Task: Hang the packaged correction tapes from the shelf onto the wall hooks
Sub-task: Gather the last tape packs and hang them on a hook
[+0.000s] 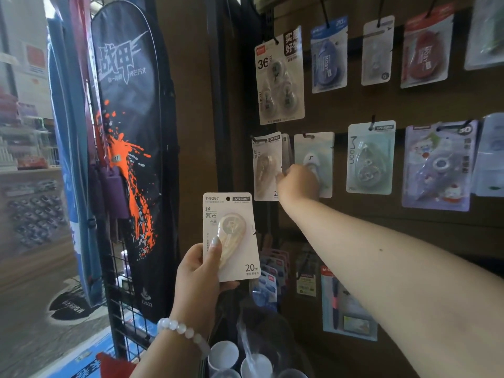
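Pack (231, 236) upright, hang-hole up, in left hand (199, 274)

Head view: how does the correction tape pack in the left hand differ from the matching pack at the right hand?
The held pack is off the wall, gripped by the left hand; the hung pack is on a hook with the right hand at its edge. The held pack faces the camera squarely; the hung one is angled. Both show the same beige card design.

Left hand (200, 271) raised, fingers and thumb curled in a grip, right arm extended forward, right hand (298, 184) curled, pinching.
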`<state>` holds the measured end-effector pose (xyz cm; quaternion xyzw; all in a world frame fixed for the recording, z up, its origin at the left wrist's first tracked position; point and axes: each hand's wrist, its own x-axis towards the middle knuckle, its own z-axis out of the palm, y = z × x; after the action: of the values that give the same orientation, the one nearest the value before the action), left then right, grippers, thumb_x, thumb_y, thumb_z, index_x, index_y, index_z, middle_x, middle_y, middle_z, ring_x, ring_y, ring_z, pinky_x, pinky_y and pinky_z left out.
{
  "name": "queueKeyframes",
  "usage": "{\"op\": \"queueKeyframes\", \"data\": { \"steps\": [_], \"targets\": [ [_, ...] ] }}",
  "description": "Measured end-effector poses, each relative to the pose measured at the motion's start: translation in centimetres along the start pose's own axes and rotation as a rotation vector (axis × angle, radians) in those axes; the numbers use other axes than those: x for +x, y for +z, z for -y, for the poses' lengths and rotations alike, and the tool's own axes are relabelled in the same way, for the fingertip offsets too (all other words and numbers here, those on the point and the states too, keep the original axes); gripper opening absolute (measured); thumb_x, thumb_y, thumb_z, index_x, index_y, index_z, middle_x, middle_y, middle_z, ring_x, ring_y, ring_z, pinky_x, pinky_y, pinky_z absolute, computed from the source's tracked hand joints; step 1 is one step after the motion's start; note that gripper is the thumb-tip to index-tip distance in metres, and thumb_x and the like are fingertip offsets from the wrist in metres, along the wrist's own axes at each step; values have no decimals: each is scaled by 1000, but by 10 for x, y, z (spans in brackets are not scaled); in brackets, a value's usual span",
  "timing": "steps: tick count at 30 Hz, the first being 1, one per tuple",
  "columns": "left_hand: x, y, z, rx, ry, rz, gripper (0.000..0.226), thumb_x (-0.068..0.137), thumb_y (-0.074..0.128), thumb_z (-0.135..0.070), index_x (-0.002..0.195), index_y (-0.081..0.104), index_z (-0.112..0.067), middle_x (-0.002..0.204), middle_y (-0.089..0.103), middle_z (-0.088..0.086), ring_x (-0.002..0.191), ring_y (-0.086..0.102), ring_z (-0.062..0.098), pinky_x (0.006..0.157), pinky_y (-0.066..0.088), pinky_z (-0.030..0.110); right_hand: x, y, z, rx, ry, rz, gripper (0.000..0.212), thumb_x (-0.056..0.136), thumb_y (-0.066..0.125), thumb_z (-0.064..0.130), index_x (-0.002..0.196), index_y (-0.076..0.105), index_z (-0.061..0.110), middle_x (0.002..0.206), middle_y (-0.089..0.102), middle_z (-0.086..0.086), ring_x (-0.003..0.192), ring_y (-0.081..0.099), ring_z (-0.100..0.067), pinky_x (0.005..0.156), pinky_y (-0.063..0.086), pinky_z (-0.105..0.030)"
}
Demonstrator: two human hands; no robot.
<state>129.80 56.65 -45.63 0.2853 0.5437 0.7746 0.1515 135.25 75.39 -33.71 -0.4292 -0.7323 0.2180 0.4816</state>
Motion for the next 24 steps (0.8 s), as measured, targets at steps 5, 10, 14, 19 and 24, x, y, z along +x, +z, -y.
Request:
{"op": "queueKeyframes", "data": {
  "steps": [5, 10, 14, 19, 24],
  "targets": [
    [-2, 7, -7, -14, 8, 7, 31, 98, 54, -36, 100, 62, -6, 91, 71, 9, 67, 71, 14, 47, 51, 24, -58, -8, -15, 145, -165, 163, 42, 92, 50, 48, 84, 62, 9, 77, 65, -4, 70, 61, -20, 62, 48, -33],
    [-6, 16, -16, -35, 17, 27, 34, 99, 52, -38, 101, 64, -7, 86, 71, 9, 66, 70, 16, 48, 50, 26, -95, -20, -25, 554, -33, 474, 34, 93, 58, 31, 80, 67, 1, 82, 72, -14, 72, 65, -21, 58, 49, -20],
    [-5, 22, -20, -51, 0, 32, 30, 98, 53, -38, 101, 65, -11, 87, 73, 6, 71, 73, 15, 50, 52, 24, -87, -29, -15, 665, 37, 445, 22, 93, 59, 24, 74, 66, 14, 73, 67, -3, 63, 59, -14, 46, 41, -15],
    [-1, 24, -17, -52, 4, -2, 19, 95, 59, -33, 108, 62, -19, 94, 75, 4, 83, 74, 16, 56, 53, 27, -56, -34, 10, 610, 10, 304, 22, 94, 58, 25, 75, 64, 15, 83, 68, -16, 50, 51, -19, 37, 35, -20],
    [3, 23, -13, -58, 1, -1, 17, 95, 61, -30, 106, 64, -18, 93, 75, 5, 80, 73, 16, 55, 53, 26, -34, -38, 26, 508, -25, 211, 24, 94, 57, 28, 84, 67, 8, 89, 71, -15, 47, 53, -15, 40, 43, -19]
  ]
}}
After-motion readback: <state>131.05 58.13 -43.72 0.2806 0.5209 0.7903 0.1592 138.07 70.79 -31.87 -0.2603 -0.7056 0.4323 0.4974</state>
